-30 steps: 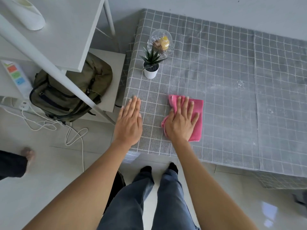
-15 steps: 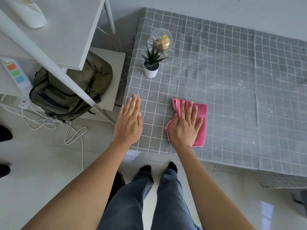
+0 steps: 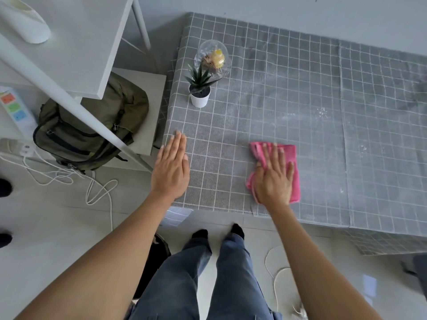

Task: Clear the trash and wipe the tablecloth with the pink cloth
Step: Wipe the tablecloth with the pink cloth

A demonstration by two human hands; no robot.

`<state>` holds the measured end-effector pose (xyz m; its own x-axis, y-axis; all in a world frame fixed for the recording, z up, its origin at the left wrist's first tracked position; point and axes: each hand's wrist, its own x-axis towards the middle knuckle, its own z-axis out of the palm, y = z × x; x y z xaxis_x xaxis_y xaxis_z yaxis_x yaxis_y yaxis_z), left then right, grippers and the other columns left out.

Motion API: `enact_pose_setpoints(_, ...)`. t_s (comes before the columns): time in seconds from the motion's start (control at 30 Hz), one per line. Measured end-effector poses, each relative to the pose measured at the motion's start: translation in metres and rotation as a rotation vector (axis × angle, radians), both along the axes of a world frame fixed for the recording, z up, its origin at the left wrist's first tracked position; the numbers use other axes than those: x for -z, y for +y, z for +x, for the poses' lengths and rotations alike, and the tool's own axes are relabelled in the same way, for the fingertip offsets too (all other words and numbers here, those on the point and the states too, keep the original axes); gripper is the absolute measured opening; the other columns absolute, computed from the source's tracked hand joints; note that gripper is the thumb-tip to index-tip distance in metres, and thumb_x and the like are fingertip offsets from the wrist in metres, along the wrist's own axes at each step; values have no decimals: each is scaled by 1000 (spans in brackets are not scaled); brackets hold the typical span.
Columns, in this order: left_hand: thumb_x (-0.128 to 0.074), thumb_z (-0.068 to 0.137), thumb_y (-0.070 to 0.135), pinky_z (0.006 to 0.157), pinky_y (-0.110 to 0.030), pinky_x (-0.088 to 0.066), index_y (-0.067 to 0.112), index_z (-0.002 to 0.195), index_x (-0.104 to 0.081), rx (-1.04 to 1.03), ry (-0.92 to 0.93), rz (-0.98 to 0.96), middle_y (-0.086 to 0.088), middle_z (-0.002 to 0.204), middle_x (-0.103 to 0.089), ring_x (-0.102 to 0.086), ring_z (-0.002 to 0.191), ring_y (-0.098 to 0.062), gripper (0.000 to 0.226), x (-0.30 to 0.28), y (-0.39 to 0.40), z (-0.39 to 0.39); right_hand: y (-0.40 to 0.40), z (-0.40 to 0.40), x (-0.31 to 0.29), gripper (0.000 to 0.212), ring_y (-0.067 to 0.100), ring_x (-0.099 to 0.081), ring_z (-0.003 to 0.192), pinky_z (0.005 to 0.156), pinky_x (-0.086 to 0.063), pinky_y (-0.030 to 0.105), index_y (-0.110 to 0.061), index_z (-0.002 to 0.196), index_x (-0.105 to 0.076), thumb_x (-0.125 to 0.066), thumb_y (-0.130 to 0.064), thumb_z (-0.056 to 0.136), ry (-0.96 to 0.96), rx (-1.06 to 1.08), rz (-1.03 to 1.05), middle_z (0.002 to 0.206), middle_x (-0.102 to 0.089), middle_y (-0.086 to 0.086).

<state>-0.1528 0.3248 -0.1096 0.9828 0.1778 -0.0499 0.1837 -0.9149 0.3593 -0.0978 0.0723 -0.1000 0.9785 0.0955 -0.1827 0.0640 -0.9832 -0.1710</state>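
The grey checked tablecloth [image 3: 288, 93] runs wide and bare to the right of the folded pink cloth [image 3: 291, 158], which lies near the front edge. The right hand [image 3: 273, 179] presses flat on it, fingers slightly spread; the left hand [image 3: 172, 166] rests flat at the left corner, fingers together. The cloth has slid rightward since a second ago. White specks [image 3: 322, 112] lie farther right.

A small potted plant [image 3: 200, 88] in a white pot stands just beside a clear glass dome [image 3: 213, 58]. An olive backpack [image 3: 92, 130] rests on a low shelf [image 3: 154, 107]. White cables [image 3: 76, 181] lie on the floor.
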Motion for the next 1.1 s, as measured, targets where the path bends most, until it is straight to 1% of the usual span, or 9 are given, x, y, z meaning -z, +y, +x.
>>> enact_pose_setpoints(0.1,-4,98,32,121,-37,-1,14,152,-2,-8,6,18,-2,160,1,5,147,-14,57,1,0,0,-8,2,-4,59,14,5,146,117,8,42,-33,148,3,-8,-41,90,-28,61,51,159,3,-6)
enact_pose_setpoints(0.23,-1,96,33,120,-37,1,12,151,-1,-53,14,51,-6,160,2,5,147,-17,58,0,-14,5,-3,0,-4,61,14,6,146,117,9,43,-31,150,1,-7,-41,90,-32,70,50,159,3,-5)
enact_pose_setpoints(0.37,-3,97,33,120,-39,3,12,151,0,23,12,-10,-4,159,4,8,146,-18,57,-4,-64,18,-6,1,-1,61,14,7,146,117,7,44,-31,149,3,-5,-42,90,-38,58,49,159,3,-5)
enact_pose_setpoints(0.5,-7,96,30,120,-40,-3,9,151,-11,104,8,-79,-5,159,-7,-2,147,-18,59,-9,-122,30,-10,2,0,59,12,10,145,117,9,45,-32,147,9,-3,-42,90,-15,35,79,159,6,-6)
enact_pose_setpoints(0.6,-13,97,28,120,-44,-7,9,150,-17,118,10,-21,-5,159,-14,-8,147,-18,57,-5,-144,34,-16,2,-2,57,9,15,143,117,10,44,-34,146,10,-2,-41,91,-7,-9,104,158,8,-8)
enact_pose_setpoints(0.73,-16,99,31,120,-41,-2,14,152,-13,112,-5,28,-2,159,-11,-5,147,-14,55,0,-145,33,-51,6,-7,57,9,10,144,117,8,44,-34,148,3,-5,-41,93,-8,-74,106,158,5,-10)
enact_pose_setpoints(0.8,-16,100,32,120,-41,0,15,152,-10,106,-4,41,-1,159,-9,-3,147,-14,55,0,-146,32,-86,11,-6,58,10,8,145,118,5,44,-34,149,1,-6,-40,92,-19,-33,83,158,4,-10)
enact_pose_setpoints(0.93,-18,101,31,120,-42,0,17,152,-4,98,9,42,1,160,-5,0,147,-13,55,0,-148,32,-160,19,-5,56,11,10,144,118,6,44,-34,146,9,-3,-42,92,0,141,-12,158,6,-7)
enact_pose_setpoints(1.1,-15,100,31,120,-41,0,17,153,-4,93,17,49,1,160,-4,1,147,-12,55,-2,-148,33,-157,20,-7,59,15,7,146,118,6,44,-31,149,6,-11,-38,92,-3,364,42,159,5,-5)
